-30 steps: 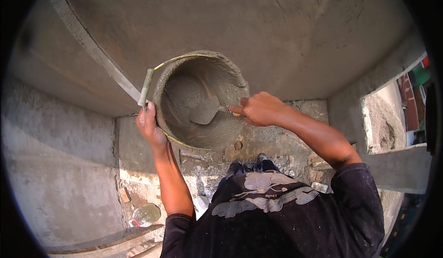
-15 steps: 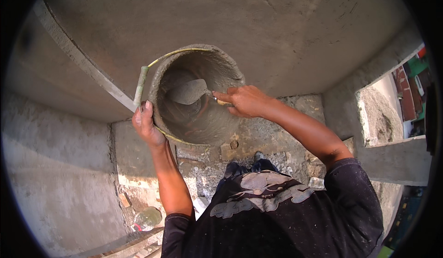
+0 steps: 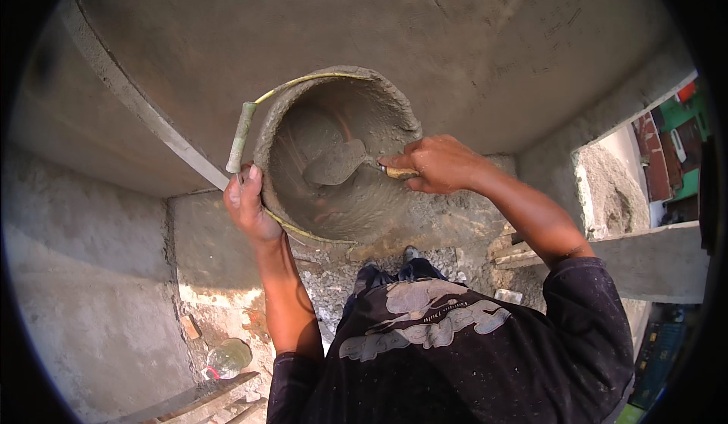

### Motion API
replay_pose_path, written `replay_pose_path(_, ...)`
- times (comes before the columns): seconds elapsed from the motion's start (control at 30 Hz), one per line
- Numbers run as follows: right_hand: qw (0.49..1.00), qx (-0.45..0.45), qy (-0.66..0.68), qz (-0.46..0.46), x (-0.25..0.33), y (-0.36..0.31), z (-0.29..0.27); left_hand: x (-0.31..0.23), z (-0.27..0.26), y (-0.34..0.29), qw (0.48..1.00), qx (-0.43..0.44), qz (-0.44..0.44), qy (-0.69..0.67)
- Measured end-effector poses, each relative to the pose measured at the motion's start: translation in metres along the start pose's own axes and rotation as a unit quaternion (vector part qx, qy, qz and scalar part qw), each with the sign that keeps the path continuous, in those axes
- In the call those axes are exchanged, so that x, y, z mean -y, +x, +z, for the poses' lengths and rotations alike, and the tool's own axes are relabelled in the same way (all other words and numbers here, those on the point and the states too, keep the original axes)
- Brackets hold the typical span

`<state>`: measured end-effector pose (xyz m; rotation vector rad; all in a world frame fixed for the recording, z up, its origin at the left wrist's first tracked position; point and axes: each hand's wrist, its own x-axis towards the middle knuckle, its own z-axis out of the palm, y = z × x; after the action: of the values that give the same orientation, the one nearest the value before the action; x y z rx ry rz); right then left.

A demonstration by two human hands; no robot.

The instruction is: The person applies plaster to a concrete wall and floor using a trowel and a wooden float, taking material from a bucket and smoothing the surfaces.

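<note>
In front of me a mortar-caked bucket (image 3: 402, 109) is tipped so its mouth faces me, with wet grey mortar coating its inside. My left hand (image 3: 249, 205) grips the bucket's left rim, close to the lower end of the grip on its wire handle (image 3: 241, 137). My right hand (image 3: 447, 164) is closed round the wooden handle of a trowel (image 3: 337, 163). The trowel's blade, smeared with mortar, lies inside the bucket's mouth. Whether the blade touches the inner wall I cannot tell.
Beyond the bucket rises a plastered wall (image 3: 470, 45), crossed on the left by a pale ledge (image 3: 144, 109). Rubble and gravel (image 3: 334, 287) cover the floor by my feet. A clear plastic jug (image 3: 229, 358) stands near boards (image 3: 201, 400) at lower left. At right is a wall opening (image 3: 614, 181).
The bucket and both hands have shifted a little to the right in view. The trowel blade has moved right and slightly down, away from the bucket's left inner side.
</note>
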<state>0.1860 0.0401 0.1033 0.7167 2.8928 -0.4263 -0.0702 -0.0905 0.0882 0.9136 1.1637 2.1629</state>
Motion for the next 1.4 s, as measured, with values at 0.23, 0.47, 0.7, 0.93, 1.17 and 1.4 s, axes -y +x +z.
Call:
replay_pose_path(0.23,0.993,0.067,-0.094,0.038,0.007,-0.025,0.005,0.002,0.013,-0.002,1.000,-0.001,-0.026,-0.015)
replay_pose_path(0.47,0.992,-0.069,-0.037,0.095,0.005,-0.005,0.011,0.011,0.014,0.003,0.999,0.023,-0.010,0.024)
replay_pose_path(0.7,0.997,-0.044,0.013,0.068,0.008,-0.011,0.008,0.018,0.009,0.007,0.999,0.000,-0.048,-0.007)
replay_pose_path(0.93,0.996,0.073,-0.038,0.018,-0.001,-0.030,0.013,0.022,0.004,0.009,0.999,-0.006,-0.042,-0.016)
replay_pose_path(1.17,0.993,-0.023,-0.031,0.111,0.013,0.004,0.038,0.029,0.003,0.013,1.000,-0.004,-0.024,-0.008)
replay_pose_path(1.4,0.989,-0.104,-0.008,0.104,0.030,0.030,0.042,0.024,-0.008,0.014,1.000,-0.018,-0.005,0.022)
